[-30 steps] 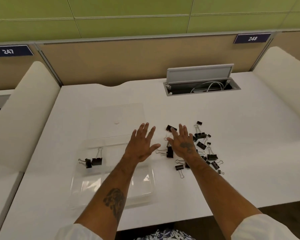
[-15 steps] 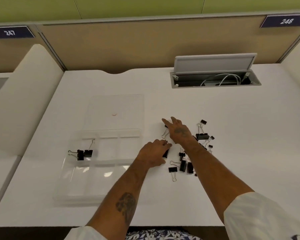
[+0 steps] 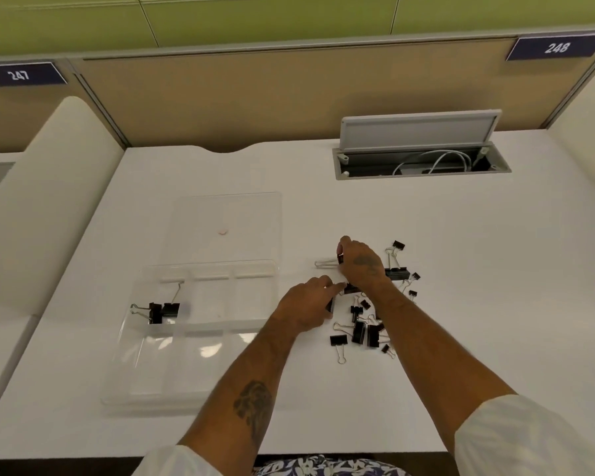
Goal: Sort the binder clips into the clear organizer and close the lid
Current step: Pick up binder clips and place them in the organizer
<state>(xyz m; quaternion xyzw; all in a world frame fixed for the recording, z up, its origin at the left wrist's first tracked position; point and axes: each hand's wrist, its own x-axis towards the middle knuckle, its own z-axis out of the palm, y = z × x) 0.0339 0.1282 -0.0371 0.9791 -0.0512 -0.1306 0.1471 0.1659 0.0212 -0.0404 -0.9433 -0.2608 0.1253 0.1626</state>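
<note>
Head: right hand (image 3: 361, 266) apparently pinches black wire-handled clip (image 3: 339, 259).

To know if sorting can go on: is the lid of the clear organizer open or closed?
Open. The lid lies flat on the desk beyond the organizer, whose compartments are uncovered; two binder clips sit inside.

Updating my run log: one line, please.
left hand: grips clip | right hand: pinches binder clip | clear organizer: open, two clips inside
</note>
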